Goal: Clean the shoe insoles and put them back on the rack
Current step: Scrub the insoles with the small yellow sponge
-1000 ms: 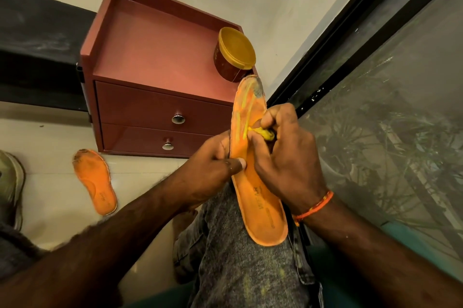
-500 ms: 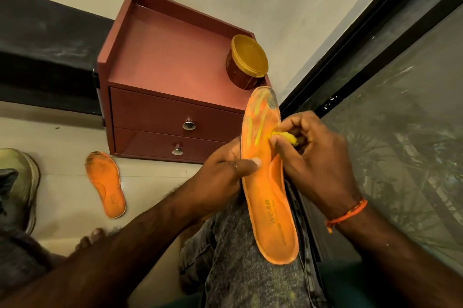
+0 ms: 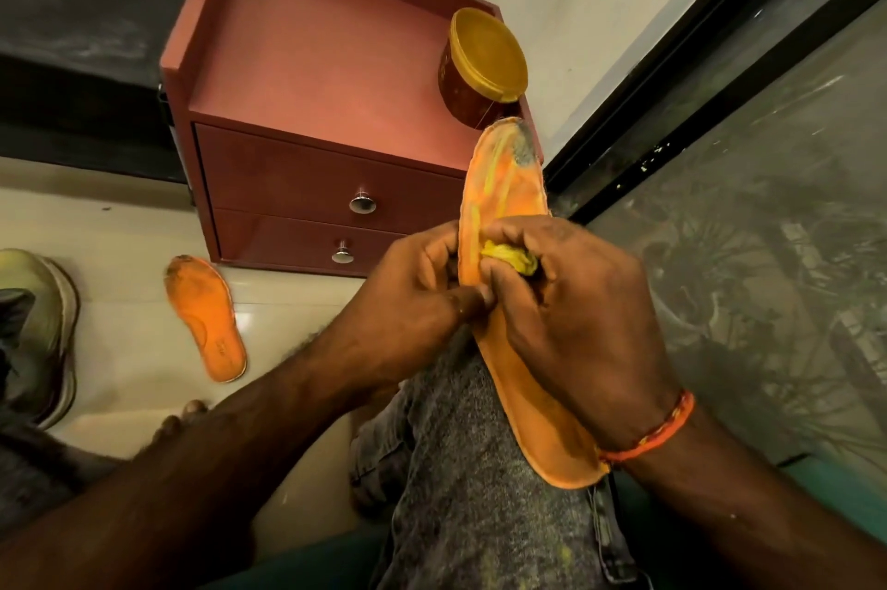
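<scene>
Wiping insole on knee, mid-clean.
Insole [image 3: 509, 186] lies along the knee; right hand [image 3: 571, 306] pinches yellow cloth [image 3: 509, 256], now lower down from the grimy toe; left hand [image 3: 417, 296] grips its edge. Second insole [image 3: 206, 316] waits on floor by rack [image 3: 312, 75]; toe dirt remains.

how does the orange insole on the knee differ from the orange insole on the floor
The orange insole on the knee is gripped by the left hand and rubbed with a yellow cloth by the right hand; the orange insole on the floor lies untouched. The first shows yellow streaks, the second none. Both have dark grime at the toe.
</scene>
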